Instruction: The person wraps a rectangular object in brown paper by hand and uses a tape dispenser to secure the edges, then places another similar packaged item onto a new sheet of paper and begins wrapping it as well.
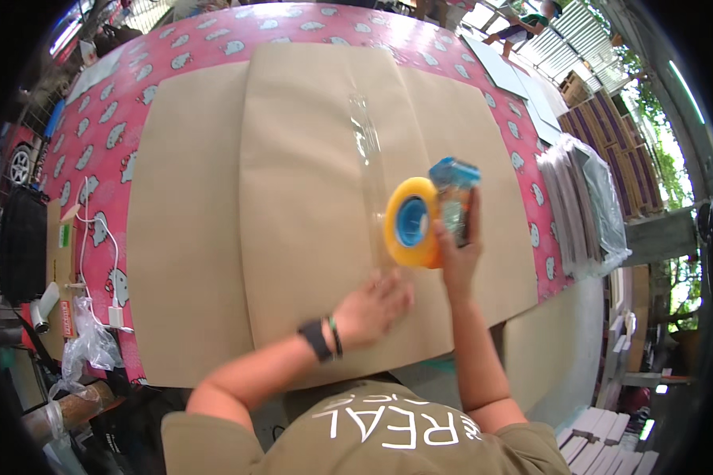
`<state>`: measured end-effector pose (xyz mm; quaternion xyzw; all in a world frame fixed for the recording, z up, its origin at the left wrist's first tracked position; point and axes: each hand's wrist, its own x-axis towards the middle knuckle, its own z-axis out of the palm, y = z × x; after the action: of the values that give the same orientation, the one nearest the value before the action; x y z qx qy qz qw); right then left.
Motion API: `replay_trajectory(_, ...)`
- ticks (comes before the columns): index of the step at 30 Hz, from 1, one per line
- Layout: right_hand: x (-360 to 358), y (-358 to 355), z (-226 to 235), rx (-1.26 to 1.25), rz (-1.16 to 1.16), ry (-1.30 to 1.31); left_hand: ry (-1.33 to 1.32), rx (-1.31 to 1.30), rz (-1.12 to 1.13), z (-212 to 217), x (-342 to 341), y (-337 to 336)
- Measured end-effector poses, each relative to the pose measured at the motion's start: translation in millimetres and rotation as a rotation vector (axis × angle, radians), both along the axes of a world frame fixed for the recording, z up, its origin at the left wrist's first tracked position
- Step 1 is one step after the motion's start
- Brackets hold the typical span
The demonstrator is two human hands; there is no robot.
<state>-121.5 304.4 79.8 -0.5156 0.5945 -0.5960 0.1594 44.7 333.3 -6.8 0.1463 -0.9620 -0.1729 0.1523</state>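
My right hand (457, 252) grips a tape dispenser (455, 198) with a blue top, held above the right part of the brown paper. On the dispenser sits a big yellow tape roll (398, 247) with a blue core. The folded brown paper (309, 174) lies across the table, and a strip of clear tape (364, 134) runs down its overlapping seam. Near the lower end of that seam my left hand (375, 309) is open, palm down, its fingers stretched and slightly blurred over the paper. Whether it presses on the paper I cannot tell.
A pink patterned cloth (107, 162) covers the table. Plastic-wrapped flat panels (578, 206) stand at the right edge, with white boards (499, 67) beyond. On the left are a white cable (117, 261) and a crumpled plastic bag (87, 348). A person (528, 28) sits far right.
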Motion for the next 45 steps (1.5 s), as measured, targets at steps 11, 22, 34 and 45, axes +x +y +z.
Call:
replay_trajectory(11, -4.3, -287.7, -48.9, -0.212, -0.106, 0.273, -0.002, 0.421, -0.023, 3.7, 4.6, 34.1)
replay_trajectory(22, 11.4, -78.0, -34.4, -0.101, 0.059, 0.296, 0.533, 0.847, 0.328, 44.8, 58.3, -50.0)
replay_trajectory(34, -57.9, 192.0, 3.4, 0.05, -0.055, 0.211, -0.31, -0.115, 0.358, -1.4, -17.6, 8.8)
replay_trajectory(45, -216.8, 149.7, -96.9, 0.442, -0.504, 0.953, -0.571, 0.864, -0.156, 58.9, 14.1, 142.3)
